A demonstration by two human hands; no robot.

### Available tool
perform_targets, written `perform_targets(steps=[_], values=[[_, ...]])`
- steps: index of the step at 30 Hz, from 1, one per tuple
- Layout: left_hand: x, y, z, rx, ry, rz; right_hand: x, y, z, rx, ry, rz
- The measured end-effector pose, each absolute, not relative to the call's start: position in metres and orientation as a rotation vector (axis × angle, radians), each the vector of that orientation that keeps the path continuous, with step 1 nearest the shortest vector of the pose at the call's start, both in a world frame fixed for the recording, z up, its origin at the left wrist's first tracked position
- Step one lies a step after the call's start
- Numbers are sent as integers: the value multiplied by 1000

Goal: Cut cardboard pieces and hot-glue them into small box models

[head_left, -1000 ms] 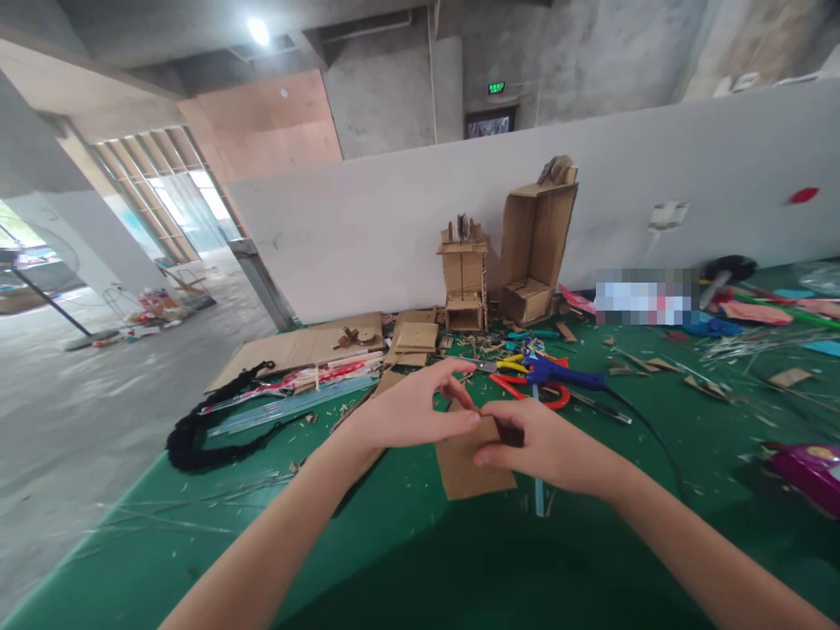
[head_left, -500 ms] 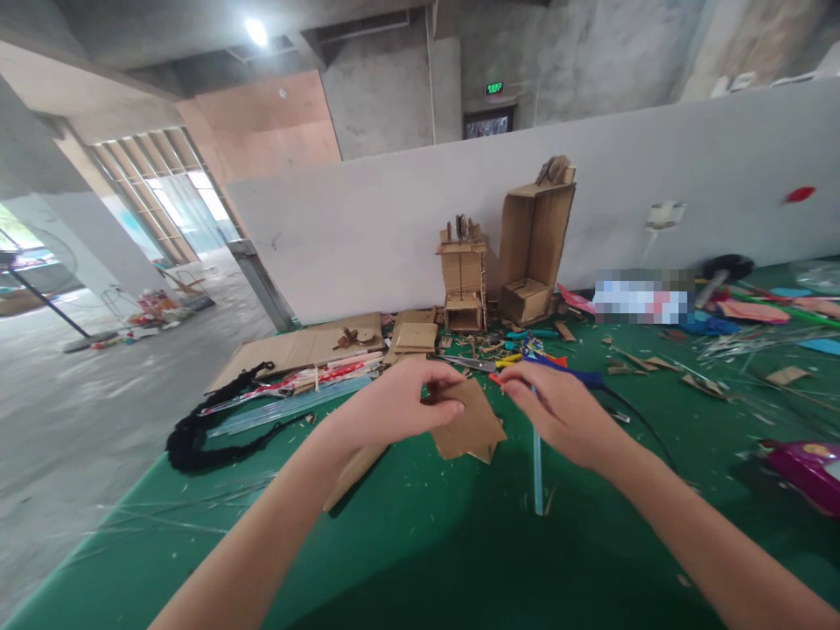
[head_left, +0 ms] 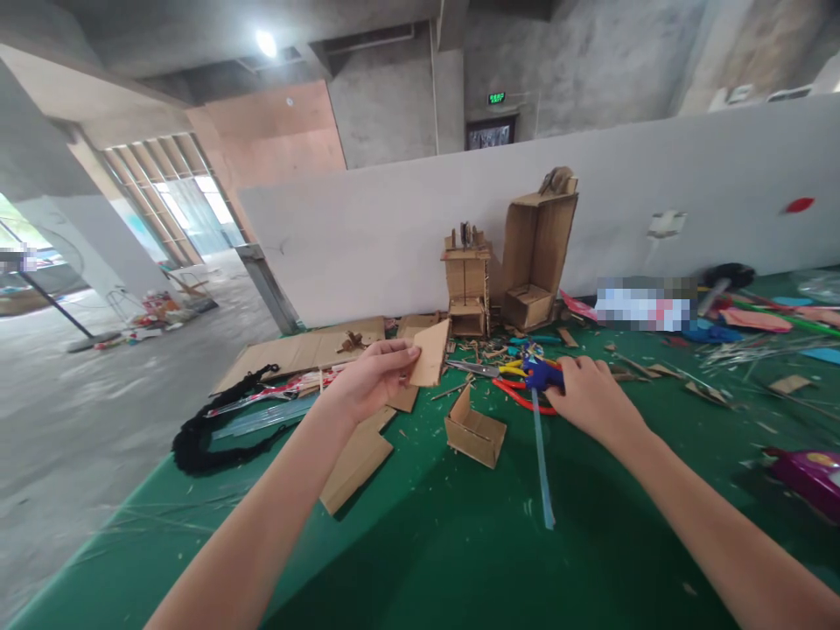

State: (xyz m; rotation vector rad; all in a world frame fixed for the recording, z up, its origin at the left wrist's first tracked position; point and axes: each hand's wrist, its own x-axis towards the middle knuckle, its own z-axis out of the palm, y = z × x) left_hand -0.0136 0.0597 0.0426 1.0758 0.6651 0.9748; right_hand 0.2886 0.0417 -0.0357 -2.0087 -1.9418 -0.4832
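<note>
Green table point(head_left: 420, 560), scraps everywhere. My left hand point(head_left: 367, 381) pinches a card piece point(head_left: 431, 353) above it; my right hand point(head_left: 591, 398) closes on the blue glue gun point(head_left: 542, 374), far right of a folded box point(head_left: 475, 430).

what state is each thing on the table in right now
left hand: raised, pinching a cardboard piece
cardboard piece: held off the table, upright
right hand: closed on the blue glue gun
blue glue gun: lying on the table, gripped
small cardboard box: open, resting on the green table
tall cardboard box: standing upright, open-fronted
</note>
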Motion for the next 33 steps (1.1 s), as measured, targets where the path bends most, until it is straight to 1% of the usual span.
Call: perform_targets(steps=[2,3,7,9,12,16,25,33], values=[[-13,60,42,1009,686,971,286,41,-30,-1861,-1855,-369],[-12,61,42,972,711,970,282,39,-27,-1757,-1778,-256],[-10,65,36,887,853,967,253,22,-18,-1418,-1465,383],[-9,67,33,887,894,942,237,13,-18,-1290,-1451,661],[-8,69,29,888,912,900,224,6,-23,-1149,-1447,868],[-6,70,26,897,908,892,224,7,-31,-1116,-1437,917],[-2,69,22,932,887,889,227,11,-32,-1174,-1456,750],[-1,68,22,927,863,880,228,11,-31,-1200,-1462,721]])
